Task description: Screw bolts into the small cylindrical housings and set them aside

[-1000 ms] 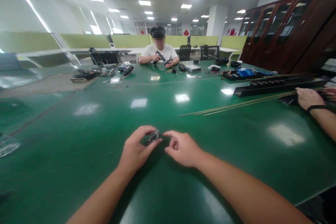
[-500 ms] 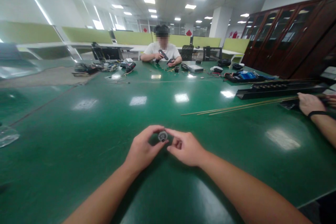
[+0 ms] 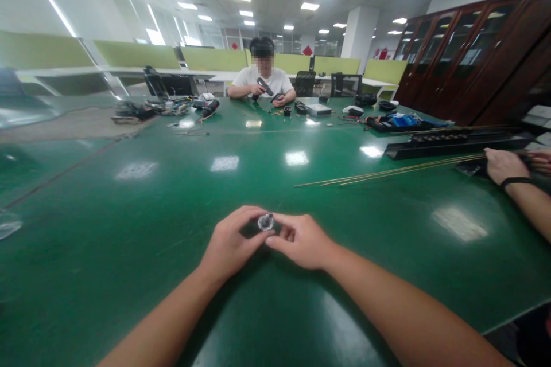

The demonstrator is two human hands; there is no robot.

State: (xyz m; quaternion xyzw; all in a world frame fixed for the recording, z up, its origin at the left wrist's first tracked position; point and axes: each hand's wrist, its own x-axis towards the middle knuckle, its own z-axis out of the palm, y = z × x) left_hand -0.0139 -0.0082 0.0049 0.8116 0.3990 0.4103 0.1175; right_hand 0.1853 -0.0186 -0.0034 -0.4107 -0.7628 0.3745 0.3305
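A small round grey part (image 3: 266,222), shiny at the rim with a dark middle, is held just above the green table (image 3: 172,292). Its exact kind is too small to make out. My left hand (image 3: 232,238) pinches it between thumb and forefinger from the left. From the right, my right hand (image 3: 303,241) has its forefinger against the part's upper edge and its thumb at the lower edge, close to the left thumb. The other right fingers are curled in.
Thin brass-coloured rods (image 3: 387,175) reach in from the right, by a co-worker's hand (image 3: 505,166). Behind them lies a black channel (image 3: 413,148). Across the table a person (image 3: 262,77) holds a dark tool. A power drill (image 3: 209,109) and loose parts lie along the far side.
My right thumb has moved left, closing in on the part. The part has turned, its dark middle now towards the top instead of the bottom. The view has shifted slightly.
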